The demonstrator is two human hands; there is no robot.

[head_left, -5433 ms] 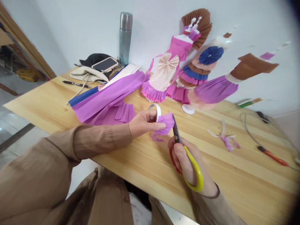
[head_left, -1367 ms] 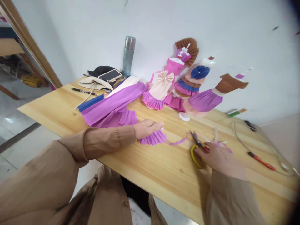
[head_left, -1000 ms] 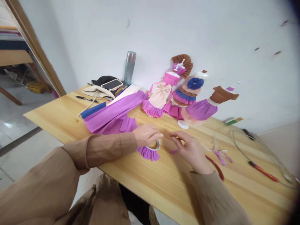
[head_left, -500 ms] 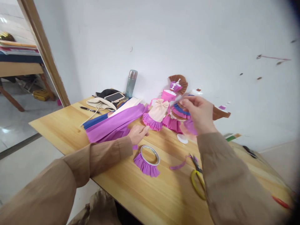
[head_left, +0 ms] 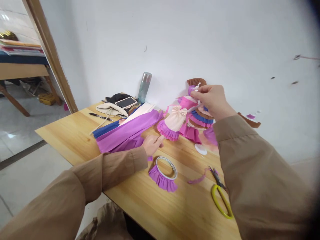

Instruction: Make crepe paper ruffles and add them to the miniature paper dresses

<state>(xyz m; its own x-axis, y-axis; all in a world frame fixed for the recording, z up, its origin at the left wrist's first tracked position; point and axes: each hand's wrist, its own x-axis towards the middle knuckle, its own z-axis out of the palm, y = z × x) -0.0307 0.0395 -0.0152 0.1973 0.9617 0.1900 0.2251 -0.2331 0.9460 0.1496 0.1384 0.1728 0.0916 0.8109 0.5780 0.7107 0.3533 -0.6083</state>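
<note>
My right hand is raised at the back of the table, fingers pinched on the top of a paper-dress figure with a pink bodice and a cream fan skirt. My left hand rests on the wooden table, fingers loosely curled and holding nothing, beside the purple crepe paper. Just in front of it lie a white tape ring and a pleated purple paper ruffle. Yellow-handled scissors lie to the right, next to a purple paper strip.
Against the white wall stand a metal flask and more layered paper dresses. A phone lies on a bag at the back left, with a pen nearby. A small white disc sits near the dresses.
The scissors were put down and the ruffle and tape ring left on the table. My right hand rose to the dress figure's top; my left slid back beside the purple paper.
</note>
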